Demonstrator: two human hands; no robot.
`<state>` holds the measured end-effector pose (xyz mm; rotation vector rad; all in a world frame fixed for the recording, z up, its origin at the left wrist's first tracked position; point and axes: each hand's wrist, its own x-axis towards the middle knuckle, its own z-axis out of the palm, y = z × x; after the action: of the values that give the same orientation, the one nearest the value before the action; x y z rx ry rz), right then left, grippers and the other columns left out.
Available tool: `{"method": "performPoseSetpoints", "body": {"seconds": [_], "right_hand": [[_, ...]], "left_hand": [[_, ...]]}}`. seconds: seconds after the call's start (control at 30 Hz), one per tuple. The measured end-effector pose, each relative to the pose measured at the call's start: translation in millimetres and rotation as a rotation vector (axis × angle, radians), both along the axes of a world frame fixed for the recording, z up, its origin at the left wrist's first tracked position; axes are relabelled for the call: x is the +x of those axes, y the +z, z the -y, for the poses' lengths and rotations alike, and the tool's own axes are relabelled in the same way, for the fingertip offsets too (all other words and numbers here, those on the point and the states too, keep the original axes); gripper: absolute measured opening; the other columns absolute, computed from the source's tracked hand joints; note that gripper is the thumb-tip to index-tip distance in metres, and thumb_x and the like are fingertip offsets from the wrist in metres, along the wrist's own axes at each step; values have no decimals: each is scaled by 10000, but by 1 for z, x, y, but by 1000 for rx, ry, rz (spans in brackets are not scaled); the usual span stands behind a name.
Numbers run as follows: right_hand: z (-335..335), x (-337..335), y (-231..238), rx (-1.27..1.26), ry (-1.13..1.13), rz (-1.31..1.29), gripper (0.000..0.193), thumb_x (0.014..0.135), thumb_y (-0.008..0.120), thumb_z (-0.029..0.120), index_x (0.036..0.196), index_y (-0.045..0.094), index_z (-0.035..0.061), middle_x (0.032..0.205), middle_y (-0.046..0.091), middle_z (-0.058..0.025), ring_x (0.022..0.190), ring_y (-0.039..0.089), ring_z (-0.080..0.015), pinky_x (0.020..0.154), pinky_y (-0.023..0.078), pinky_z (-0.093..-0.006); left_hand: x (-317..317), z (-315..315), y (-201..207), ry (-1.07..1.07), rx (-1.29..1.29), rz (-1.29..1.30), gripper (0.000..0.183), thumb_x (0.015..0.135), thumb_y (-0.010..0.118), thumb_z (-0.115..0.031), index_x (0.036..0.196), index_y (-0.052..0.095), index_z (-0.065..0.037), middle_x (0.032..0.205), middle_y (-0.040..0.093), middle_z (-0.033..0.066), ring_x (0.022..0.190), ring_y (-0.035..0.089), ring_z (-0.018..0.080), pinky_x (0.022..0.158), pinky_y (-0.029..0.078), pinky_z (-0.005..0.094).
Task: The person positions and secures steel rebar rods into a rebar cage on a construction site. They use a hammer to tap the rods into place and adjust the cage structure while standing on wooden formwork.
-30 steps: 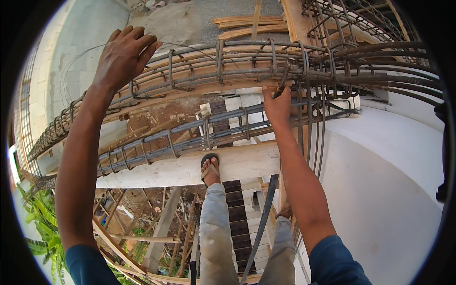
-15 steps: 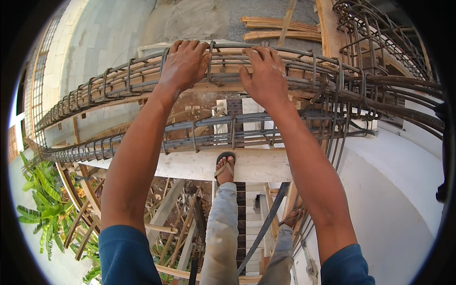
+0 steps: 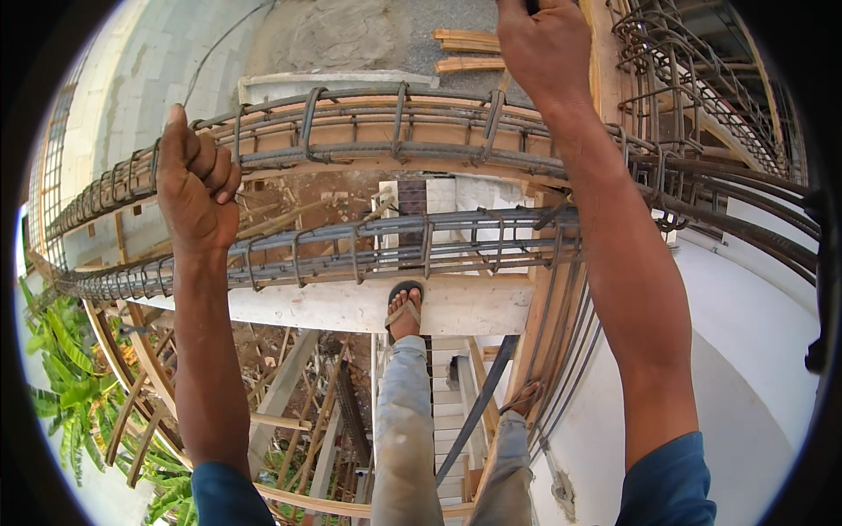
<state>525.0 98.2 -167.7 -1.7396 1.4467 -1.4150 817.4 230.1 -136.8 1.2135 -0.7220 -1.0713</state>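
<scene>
My left hand (image 3: 200, 180) is closed, thumb up, in front of the far rebar cage (image 3: 351, 153). A thin dark wire (image 3: 208, 63) rises from beside its thumb and curves out at the top edge. Raised beyond that cage, my right hand (image 3: 548, 53) is closed too. A bit of something dark (image 3: 532, 7) shows by its fingers, cut off by the picture's edge, so I cannot tell its kind. Nearer to me runs a second rebar cage (image 3: 377, 254), tied with square stirrups.
My sandalled foot (image 3: 405, 311) stands on a pale plank (image 3: 307, 302) high above ground. Below are timber props and a strip of blocks. A white wall (image 3: 702, 377) is at right, thick rebar bundles (image 3: 737, 197) above it, banana leaves (image 3: 74, 368) at left.
Both hands have left the top of the far rebar cage and closed. The left moved left and nearer, the right moved up and away. The curved wire now shows clearly.
</scene>
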Motion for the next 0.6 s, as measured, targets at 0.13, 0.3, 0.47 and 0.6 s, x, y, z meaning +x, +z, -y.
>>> {"method": "performPoseSetpoints", "body": {"seconds": [0.13, 0.3, 0.47, 0.6], "right_hand": [[2, 52, -47, -342, 51, -336, 133, 861, 652, 132, 963, 705, 65, 873, 630, -141, 842, 585, -318, 759, 487, -412], [30, 66, -81, -55, -90, -282, 161, 881, 627, 185, 974, 707, 81, 926, 640, -169, 879, 594, -345, 785, 482, -412], [20, 76, -89, 120, 215, -170, 348, 934, 583, 342, 1203, 645, 131, 956, 697, -126, 816, 653, -206, 754, 508, -356], [41, 87, -87, -186, 137, -157, 249, 909, 599, 240, 1039, 674, 42, 843, 656, -207, 824, 623, -348, 749, 487, -414]], "left_hand": [[-15, 9, 41, 432, -275, -221, 476, 969, 544, -225, 547, 329, -184, 502, 234, -70, 464, 178, 52, 431, 184, 259], [-67, -19, -12, 339, -185, 322, 470, 986, 534, -281, 563, 369, -157, 501, 291, -71, 455, 211, 31, 418, 177, 241], [-46, -76, 55, 129, 115, 211, 393, 1007, 476, -344, 696, 448, -106, 532, 320, -62, 435, 219, 1, 359, 122, 191], [-24, -85, 119, -120, 271, 95, 333, 1042, 355, -283, 945, 501, 0, 628, 317, -55, 444, 194, 3, 335, 150, 157]]}}
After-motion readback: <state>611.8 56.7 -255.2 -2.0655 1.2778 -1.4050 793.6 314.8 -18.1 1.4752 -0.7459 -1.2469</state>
